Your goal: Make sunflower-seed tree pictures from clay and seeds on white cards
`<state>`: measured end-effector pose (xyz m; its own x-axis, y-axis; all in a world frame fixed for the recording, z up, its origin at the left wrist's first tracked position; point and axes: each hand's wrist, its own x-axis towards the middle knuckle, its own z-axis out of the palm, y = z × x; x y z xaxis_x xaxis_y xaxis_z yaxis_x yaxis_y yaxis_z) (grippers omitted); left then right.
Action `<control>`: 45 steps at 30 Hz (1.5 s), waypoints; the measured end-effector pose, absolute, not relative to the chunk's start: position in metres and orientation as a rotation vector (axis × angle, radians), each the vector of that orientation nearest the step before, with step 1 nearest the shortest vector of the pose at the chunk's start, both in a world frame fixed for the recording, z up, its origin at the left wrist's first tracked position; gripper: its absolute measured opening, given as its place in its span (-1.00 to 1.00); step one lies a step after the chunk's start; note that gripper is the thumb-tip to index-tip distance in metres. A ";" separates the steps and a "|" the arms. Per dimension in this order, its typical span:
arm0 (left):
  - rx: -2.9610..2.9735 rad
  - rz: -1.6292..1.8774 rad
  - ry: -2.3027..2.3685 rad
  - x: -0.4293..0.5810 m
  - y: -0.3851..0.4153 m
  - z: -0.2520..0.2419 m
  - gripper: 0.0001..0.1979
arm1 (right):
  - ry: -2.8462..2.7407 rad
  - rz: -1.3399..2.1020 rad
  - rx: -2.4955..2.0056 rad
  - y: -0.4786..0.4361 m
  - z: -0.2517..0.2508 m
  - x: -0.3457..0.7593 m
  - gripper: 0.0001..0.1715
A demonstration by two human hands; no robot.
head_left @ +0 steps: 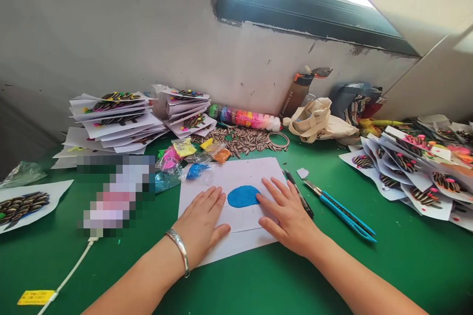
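A flat blue oval of modelling clay point(243, 197) sits on a sheet of white paper point(225, 246), with a few short pencil lines beneath it. My left hand point(203, 224) lies flat on the paper to the left of the oval, fingers stretched and a silver bangle on the wrist. On the other side, my right hand point(286, 211) rests on the paper with its fingers spread, one fingertip at the oval's right edge. A dark pen point(300, 194) lies just beyond the right hand, partly covered by it. Neither hand grips anything.
A blue utility knife point(340, 216) lies to the right. Clay packets point(185, 147) and striped sunflower seeds point(247, 141) are behind the paper. Stacks of seed-picture cards point(111, 123) stand left and right. A brown bottle point(296, 93) and cloth bag point(314, 118) are at the wall.
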<state>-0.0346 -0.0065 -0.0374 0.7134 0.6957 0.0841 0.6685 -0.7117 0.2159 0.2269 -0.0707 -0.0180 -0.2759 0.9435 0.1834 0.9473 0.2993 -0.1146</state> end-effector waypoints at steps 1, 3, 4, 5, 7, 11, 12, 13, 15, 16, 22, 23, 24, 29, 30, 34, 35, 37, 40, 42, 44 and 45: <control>2.745 0.234 1.105 -0.034 -0.007 -0.035 -0.40 | -2.366 -0.017 -1.722 -0.070 -0.018 0.227 -0.44; 2.743 0.213 1.102 -0.033 -0.007 -0.030 -0.40 | -2.389 0.001 -1.701 -0.069 -0.018 0.227 -0.47; 2.741 0.197 1.102 -0.032 -0.007 -0.027 -0.41 | -2.380 -0.003 -1.703 -0.068 -0.018 0.227 -0.47; 2.737 0.164 1.097 -0.032 -0.007 -0.024 -0.40 | -2.363 -0.014 -1.709 -0.068 -0.019 0.227 -0.47; 2.727 0.119 1.092 -0.031 -0.006 -0.021 -0.40 | -2.336 -0.032 -1.711 -0.067 -0.019 0.228 -0.48; 2.743 0.173 1.107 -0.033 -0.006 -0.027 -0.40 | -2.362 0.007 -1.700 -0.067 -0.018 0.228 -0.51; 2.752 0.191 1.111 -0.033 -0.007 -0.031 -0.40 | -2.368 0.014 -1.697 -0.067 -0.018 0.228 -0.51; 2.761 0.208 1.115 -0.034 -0.007 -0.034 -0.40 | -2.365 0.009 -1.696 -0.067 -0.018 0.228 -0.51; 2.778 0.235 1.120 -0.034 -0.007 -0.040 -0.39 | -2.357 -0.017 -1.687 -0.067 -0.017 0.227 -0.51; 2.785 0.242 1.122 -0.034 -0.007 -0.041 -0.38 | -2.363 -0.022 -1.677 -0.067 -0.017 0.226 -0.50; 2.759 0.121 1.110 -0.032 -0.007 -0.027 -0.39 | -2.357 -0.006 -1.652 -0.067 -0.018 0.223 -0.53; 2.747 0.102 1.106 -0.032 -0.007 -0.023 -0.39 | -2.352 -0.008 -1.645 -0.067 -0.018 0.222 -0.53; 2.738 0.092 1.110 -0.031 -0.007 -0.020 -0.39 | -2.354 -0.004 -1.637 -0.067 -0.018 0.222 -0.53; 2.725 0.031 1.121 -0.029 -0.007 -0.013 -0.38 | -2.358 0.027 -1.643 -0.065 -0.018 0.222 -0.54; 2.723 0.023 1.118 -0.028 -0.007 -0.012 -0.38 | -2.362 0.018 -1.641 -0.065 -0.018 0.222 -0.54; 2.724 0.022 1.121 -0.028 -0.007 -0.012 -0.39 | -2.401 0.005 -1.618 -0.065 -0.017 0.221 -0.52; 2.724 0.020 1.121 -0.028 -0.007 -0.012 -0.38 | -2.403 0.014 -1.618 -0.065 -0.017 0.221 -0.53; 2.721 0.013 1.120 -0.027 -0.007 -0.012 -0.38 | -2.400 0.025 -1.621 -0.064 -0.018 0.220 -0.54; 2.722 0.019 1.113 -0.027 -0.007 -0.011 -0.38 | -2.396 0.008 -1.611 -0.063 -0.019 0.220 -0.53; 2.725 0.032 1.111 -0.028 -0.007 -0.011 -0.39 | -2.390 0.019 -1.604 -0.062 -0.019 0.220 -0.55; 2.729 0.039 1.115 -0.029 -0.007 -0.013 -0.39 | -2.385 0.054 -1.599 -0.060 -0.019 0.219 -0.57; 2.733 0.046 1.114 -0.029 -0.006 -0.015 -0.39 | -2.381 0.068 -1.597 -0.059 -0.019 0.218 -0.58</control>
<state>-0.0295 -0.0065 -0.0149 0.7172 0.6956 -0.0425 0.6897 -0.6997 0.1865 0.2179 -0.0592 -0.0186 -0.3544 0.9138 0.1984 0.9009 0.3905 -0.1892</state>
